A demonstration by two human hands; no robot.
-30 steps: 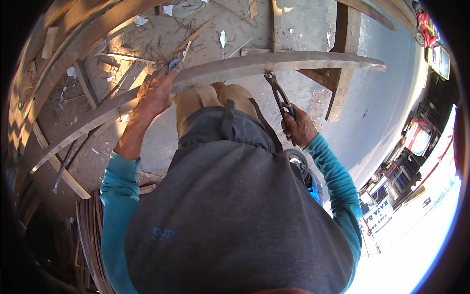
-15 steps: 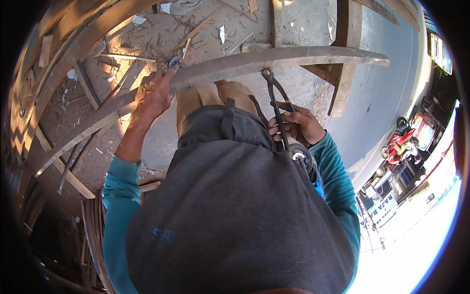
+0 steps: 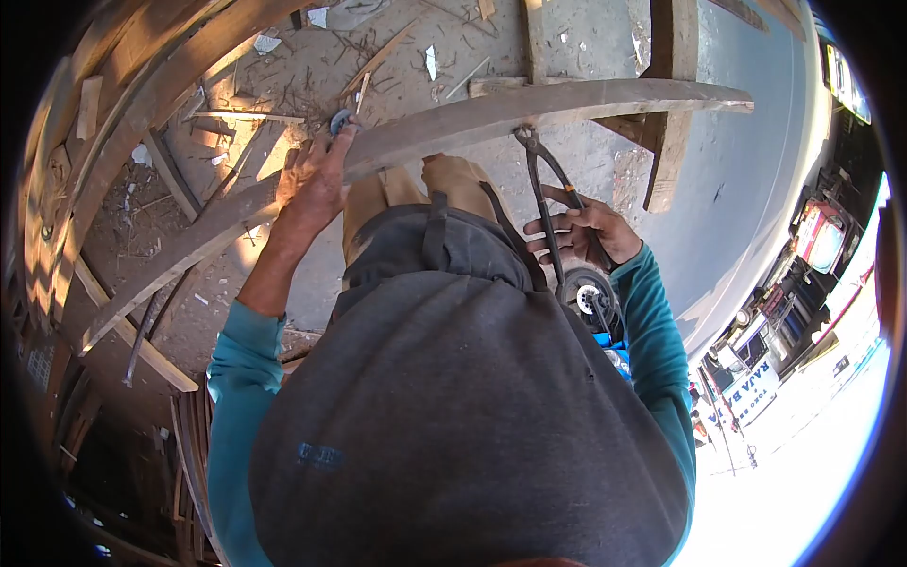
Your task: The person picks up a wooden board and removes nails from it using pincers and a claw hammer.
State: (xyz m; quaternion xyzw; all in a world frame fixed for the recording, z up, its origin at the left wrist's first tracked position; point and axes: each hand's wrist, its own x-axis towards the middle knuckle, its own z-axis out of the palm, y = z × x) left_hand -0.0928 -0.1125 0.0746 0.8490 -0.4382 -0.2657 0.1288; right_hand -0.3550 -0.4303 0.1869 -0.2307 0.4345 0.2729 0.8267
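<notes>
A long wooden beam (image 3: 453, 128) lies across the view in front of my legs. My left hand (image 3: 312, 184) grips its near side left of the middle, fingers over the top. By that hand's fingertips is a small grey-blue rounded object (image 3: 341, 121); whether it is held I cannot tell. My right hand (image 3: 593, 229) holds long-handled pincers (image 3: 540, 180) by their handles, which stand apart, with the fingers partly spread. The jaws of the pincers are at the beam's lower edge, right of its middle; any nail between them is too small to make out.
Several curved timbers (image 3: 123, 94) are stacked at the left. Wood scraps and bent nails litter the concrete floor (image 3: 444, 38). A wooden post (image 3: 673, 57) stands beyond the beam's right part. A black wheel (image 3: 588, 300) is beside my right forearm.
The pincers and my right hand have shifted slightly right, and its fingers are more spread. My left hand appears a little further right along the beam. The view has also moved slightly.
</notes>
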